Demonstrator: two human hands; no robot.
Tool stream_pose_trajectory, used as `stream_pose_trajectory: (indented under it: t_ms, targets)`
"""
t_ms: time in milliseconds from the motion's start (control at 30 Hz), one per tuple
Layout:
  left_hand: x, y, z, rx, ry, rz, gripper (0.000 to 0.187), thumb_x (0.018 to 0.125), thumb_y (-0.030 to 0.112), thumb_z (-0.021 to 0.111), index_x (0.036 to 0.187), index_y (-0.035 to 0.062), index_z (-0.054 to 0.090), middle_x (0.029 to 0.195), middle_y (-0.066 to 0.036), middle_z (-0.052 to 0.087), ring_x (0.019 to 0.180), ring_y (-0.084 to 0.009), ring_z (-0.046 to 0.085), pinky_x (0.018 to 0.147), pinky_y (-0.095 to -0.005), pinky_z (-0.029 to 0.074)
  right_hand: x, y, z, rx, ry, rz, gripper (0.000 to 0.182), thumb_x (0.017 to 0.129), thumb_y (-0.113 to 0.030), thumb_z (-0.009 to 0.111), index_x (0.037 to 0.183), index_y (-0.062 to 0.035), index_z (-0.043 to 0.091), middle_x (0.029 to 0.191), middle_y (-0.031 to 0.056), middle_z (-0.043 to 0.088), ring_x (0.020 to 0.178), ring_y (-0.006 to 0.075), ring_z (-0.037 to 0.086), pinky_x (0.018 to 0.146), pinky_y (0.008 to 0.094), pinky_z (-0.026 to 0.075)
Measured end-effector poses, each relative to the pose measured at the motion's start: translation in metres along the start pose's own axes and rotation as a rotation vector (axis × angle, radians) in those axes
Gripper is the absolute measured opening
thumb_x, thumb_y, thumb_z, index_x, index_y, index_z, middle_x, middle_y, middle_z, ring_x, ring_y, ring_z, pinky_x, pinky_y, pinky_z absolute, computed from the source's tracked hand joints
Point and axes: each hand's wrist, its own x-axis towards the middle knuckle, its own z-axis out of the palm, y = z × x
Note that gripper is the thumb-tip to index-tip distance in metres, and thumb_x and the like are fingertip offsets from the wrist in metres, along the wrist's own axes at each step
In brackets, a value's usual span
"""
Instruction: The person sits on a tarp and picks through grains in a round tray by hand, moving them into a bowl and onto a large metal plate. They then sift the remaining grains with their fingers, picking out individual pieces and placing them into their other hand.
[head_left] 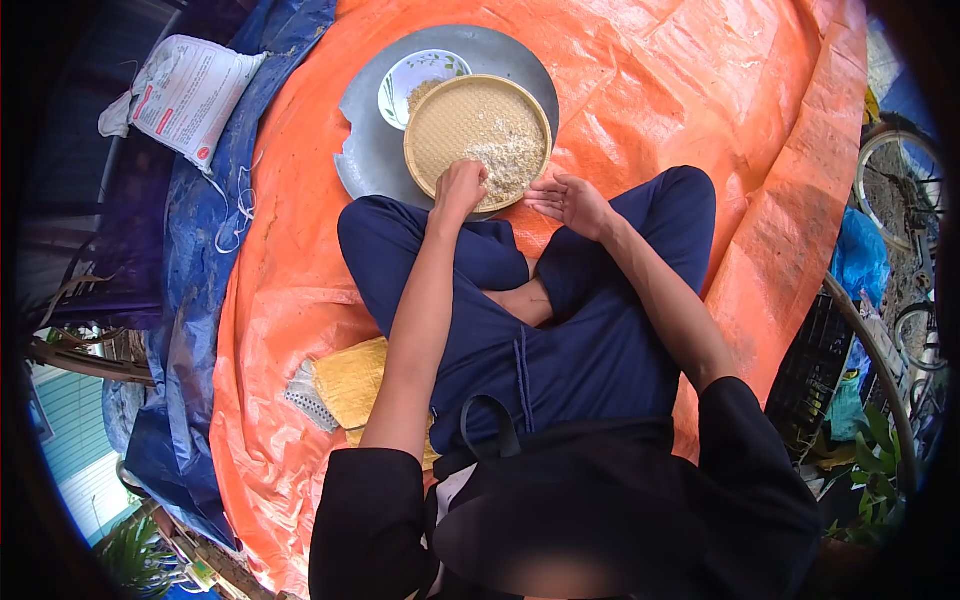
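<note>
A round woven bamboo tray [440,135] holds a heap of pale, whitish grain [512,160] spread over its right and lower side. My left hand [462,187] is over the tray's lower edge, its fingers curled together beside the grain; what they pinch, if anything, is hidden. At the lower right rim, my right hand [573,203] is open, fingers stretched toward the tray. A white bowl with a green leaf pattern [410,72] stands behind the bamboo tray, which partly covers it. Brownish grain [424,93] lies in the bowl. Both rest on a large grey metal tray [365,150].
My crossed legs [600,270] border the trays on an orange tarp [650,90]. A yellow folded cloth or sack [352,380] lies by my left thigh. A white printed sack [195,98] sits beyond the blue tarp [200,260]. Bicycle wheels [890,185] and a black crate [808,365] are at right.
</note>
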Motion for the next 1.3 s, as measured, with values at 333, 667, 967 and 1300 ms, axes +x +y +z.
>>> stream_pose_trajectory:
  t_ms: [333, 667, 967, 1300]
  targets:
    - [-0.002, 0.011, 0.0, 0.015, 0.036, -0.01, 0.014, 0.073, 0.014, 0.073, 0.083, 0.0041, 0.07, 0.091, -0.015, 0.067, 0.087, -0.0329, 0.066, 0.077, -0.0422, 0.052, -0.002, 0.0, 0.002, 0.01, 0.005, -0.003, 0.048, 0.098, -0.033, 0.038, 0.119, 0.0079, 0.053, 0.119, 0.0212, 0.06, 0.111, 0.0274, 0.06, 0.1, 0.0345, 0.046]
    - [0.0, 0.003, 0.009, 0.077, 0.109, 0.101, 0.008, 0.079, 0.013, 0.067, 0.08, 0.005, 0.069, 0.086, -0.016, 0.067, 0.084, -0.0339, 0.065, 0.074, -0.0435, 0.052, -0.001, 0.0, 0.002, -0.008, 0.008, -0.001, 0.047, 0.098, -0.033, 0.038, 0.117, 0.0064, 0.054, 0.117, 0.02, 0.061, 0.109, 0.0262, 0.061, 0.099, 0.0337, 0.047]
    - [0.004, 0.001, -0.002, -0.126, 0.107, -0.056, 0.015, 0.084, 0.016, 0.061, 0.085, 0.0029, 0.068, 0.082, -0.02, 0.067, 0.08, -0.0371, 0.065, 0.073, -0.0446, 0.05, -0.001, 0.0, 0.002, -0.011, 0.011, 0.002, 0.047, 0.097, -0.036, 0.041, 0.116, 0.0055, 0.055, 0.116, 0.0184, 0.061, 0.108, 0.0252, 0.061, 0.098, 0.0333, 0.047]
    - [0.0, 0.03, -0.002, -0.434, 0.072, 0.085, 0.014, 0.083, 0.01, 0.062, 0.088, -0.0023, 0.067, 0.073, -0.014, 0.067, 0.067, -0.019, 0.065, 0.062, -0.0308, 0.049, -0.001, 0.0, 0.002, 0.054, 0.025, 0.008, 0.05, 0.097, -0.039, 0.041, 0.116, 0.0048, 0.054, 0.116, 0.0178, 0.061, 0.108, 0.0258, 0.061, 0.099, 0.0332, 0.046]
